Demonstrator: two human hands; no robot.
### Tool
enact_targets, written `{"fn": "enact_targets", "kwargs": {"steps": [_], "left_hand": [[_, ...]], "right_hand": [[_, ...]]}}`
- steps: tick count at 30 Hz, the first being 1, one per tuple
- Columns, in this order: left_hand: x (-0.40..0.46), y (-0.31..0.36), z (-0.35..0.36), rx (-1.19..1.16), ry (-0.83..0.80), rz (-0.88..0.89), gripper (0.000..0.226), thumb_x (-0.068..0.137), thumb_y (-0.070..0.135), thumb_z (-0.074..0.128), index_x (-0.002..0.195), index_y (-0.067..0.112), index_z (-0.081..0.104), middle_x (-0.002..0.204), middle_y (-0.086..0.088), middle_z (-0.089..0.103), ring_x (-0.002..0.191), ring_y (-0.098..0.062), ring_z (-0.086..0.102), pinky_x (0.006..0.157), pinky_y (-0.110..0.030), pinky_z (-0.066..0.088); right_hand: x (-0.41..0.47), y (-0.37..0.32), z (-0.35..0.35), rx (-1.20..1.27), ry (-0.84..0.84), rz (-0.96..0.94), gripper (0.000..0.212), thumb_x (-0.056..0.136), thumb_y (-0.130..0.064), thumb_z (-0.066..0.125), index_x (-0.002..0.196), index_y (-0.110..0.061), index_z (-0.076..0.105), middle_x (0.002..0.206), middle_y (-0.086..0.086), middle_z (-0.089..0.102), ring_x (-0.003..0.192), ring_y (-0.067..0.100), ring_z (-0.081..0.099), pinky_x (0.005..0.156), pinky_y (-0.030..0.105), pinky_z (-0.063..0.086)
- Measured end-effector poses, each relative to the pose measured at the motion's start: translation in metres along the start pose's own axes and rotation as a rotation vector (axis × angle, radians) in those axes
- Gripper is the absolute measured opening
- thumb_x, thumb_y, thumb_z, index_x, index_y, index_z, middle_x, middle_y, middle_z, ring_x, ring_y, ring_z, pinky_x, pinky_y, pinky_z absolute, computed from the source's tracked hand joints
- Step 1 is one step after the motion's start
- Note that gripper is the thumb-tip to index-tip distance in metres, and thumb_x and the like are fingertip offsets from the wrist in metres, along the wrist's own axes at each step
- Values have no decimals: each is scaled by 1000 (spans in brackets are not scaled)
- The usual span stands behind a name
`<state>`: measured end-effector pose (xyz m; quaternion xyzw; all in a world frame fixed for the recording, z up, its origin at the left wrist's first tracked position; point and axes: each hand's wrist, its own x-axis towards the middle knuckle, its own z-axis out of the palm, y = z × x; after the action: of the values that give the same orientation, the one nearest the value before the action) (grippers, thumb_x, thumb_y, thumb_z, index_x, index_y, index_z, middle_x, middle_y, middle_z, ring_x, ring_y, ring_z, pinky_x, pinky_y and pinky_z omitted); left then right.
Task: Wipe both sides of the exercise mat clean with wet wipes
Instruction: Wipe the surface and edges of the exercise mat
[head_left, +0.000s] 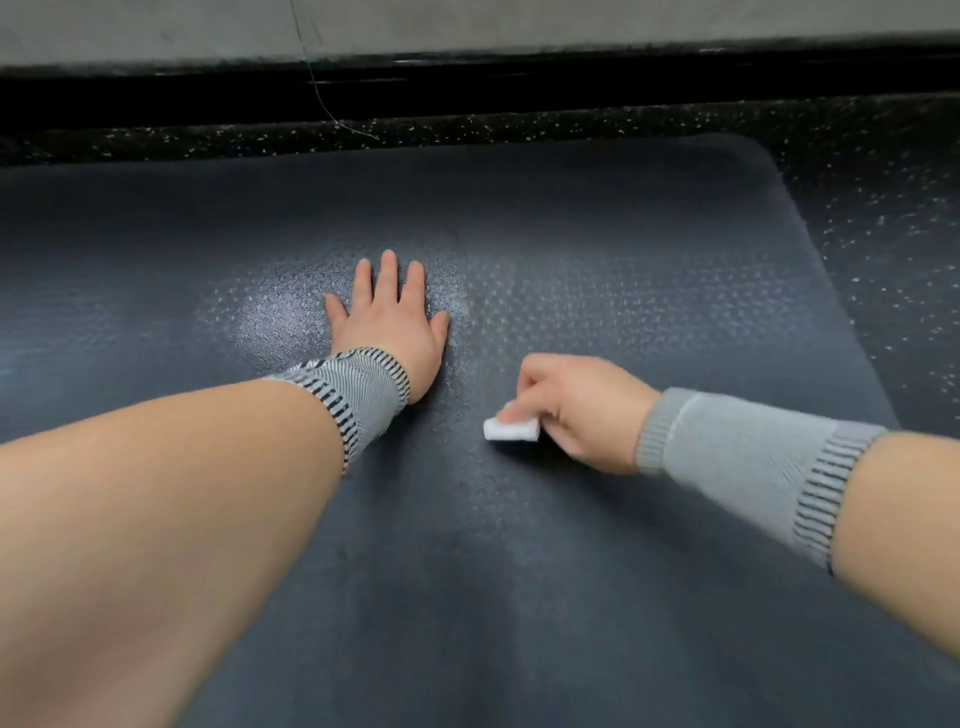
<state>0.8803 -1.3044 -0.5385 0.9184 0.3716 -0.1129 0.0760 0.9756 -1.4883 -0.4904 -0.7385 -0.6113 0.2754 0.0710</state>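
Fig.: Exercise mat (597, 218) lies flat on speckled floor (883, 208), filling most of the view. L. hand (387, 322), approx. 11 o'clock of centre, rests palm-down w/ fingers straight and spread, prob. to pin the mat against sliding. R. hand (576, 410), approx. 3 o'clock, pinches a folded wet wipe (511, 429) pressed to the mat, fingers curled for scrubbing pressure. Glossy patch betw. hands suggests wet, wiped area.

On the exercise mat (623, 249), only the flat left hand (387, 325) and the wipe-holding right hand (576, 413) interrupt open surface.
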Motion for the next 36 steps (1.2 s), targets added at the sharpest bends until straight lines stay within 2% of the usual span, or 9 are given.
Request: {"fn": "enact_targets", "kwargs": {"steps": [4, 8, 14, 19, 22, 25, 28, 30, 36], "left_hand": [[-1, -2, -21, 53, -60, 49, 68, 97, 52, 40, 152, 21, 17, 162, -4, 8, 148, -28, 6, 113, -58, 21], [-27, -10, -33, 152, -114, 214, 78, 89, 58, 52, 151, 22, 22, 160, -2, 12, 147, -25, 12, 112, -57, 26], [-75, -22, -27, 224, -231, 379, 104, 74, 70, 61, 153, 23, 13, 162, 1, 5, 147, -23, 9, 114, -52, 27], [-89, -20, -19, 120, -234, 326, 99, 78, 61, 65, 154, 22, 14, 162, -1, 5, 147, -25, 7, 115, -50, 27], [-99, -17, -15, 76, -228, 315, 86, 85, 50, 63, 152, 20, 20, 161, -3, 8, 147, -26, 8, 116, -48, 26], [-110, -15, -11, 79, -212, 344, 75, 90, 44, 58, 150, 18, 23, 161, -4, 10, 147, -26, 9, 115, -47, 27], [-119, -17, -11, 98, -234, 355, 81, 87, 50, 59, 151, 18, 21, 161, -4, 8, 147, -26, 8, 115, -48, 28], [-126, -19, -11, 102, -241, 360, 89, 83, 57, 61, 152, 19, 20, 161, -3, 8, 148, -26, 8, 115, -47, 29], [-145, -28, -4, 118, -250, 391, 103, 75, 66, 63, 153, 21, 14, 162, -1, 3, 148, -23, 3, 117, -44, 24]], "right_hand": [[37, 18, -15, -3, 344, 294, 37, 91, -8, 47, 118, -29, 61, 106, 0, 47, 92, 24, 52, 81, 31, 44], [49, 15, 0, -50, 324, 470, 37, 88, -8, 50, 121, -23, 58, 107, 2, 43, 96, 25, 48, 82, 31, 43], [2, -17, 36, -139, 226, 182, 42, 85, -8, 50, 122, -25, 56, 107, 2, 46, 98, 24, 47, 78, 30, 38], [-43, -33, 41, -72, 10, -33, 39, 87, -9, 48, 118, -27, 64, 107, 1, 52, 94, 24, 52, 79, 31, 40], [-31, -30, 24, 28, 92, 32, 37, 88, -10, 49, 114, -29, 67, 103, 1, 53, 92, 26, 55, 81, 31, 41], [2, -16, 15, 15, 307, 314, 42, 91, -9, 45, 121, -32, 60, 106, 1, 48, 97, 26, 53, 84, 29, 40], [14, -18, 25, -58, 279, 434, 36, 90, -10, 49, 120, -26, 59, 108, 4, 47, 98, 29, 53, 79, 30, 40], [5, -27, 39, -37, 274, 408, 24, 88, -11, 52, 109, -22, 58, 104, 4, 47, 96, 30, 53, 73, 28, 36], [-67, -58, 77, -114, 106, 51, 43, 83, -9, 53, 123, -26, 57, 107, 3, 49, 95, 25, 50, 77, 32, 41]]}}
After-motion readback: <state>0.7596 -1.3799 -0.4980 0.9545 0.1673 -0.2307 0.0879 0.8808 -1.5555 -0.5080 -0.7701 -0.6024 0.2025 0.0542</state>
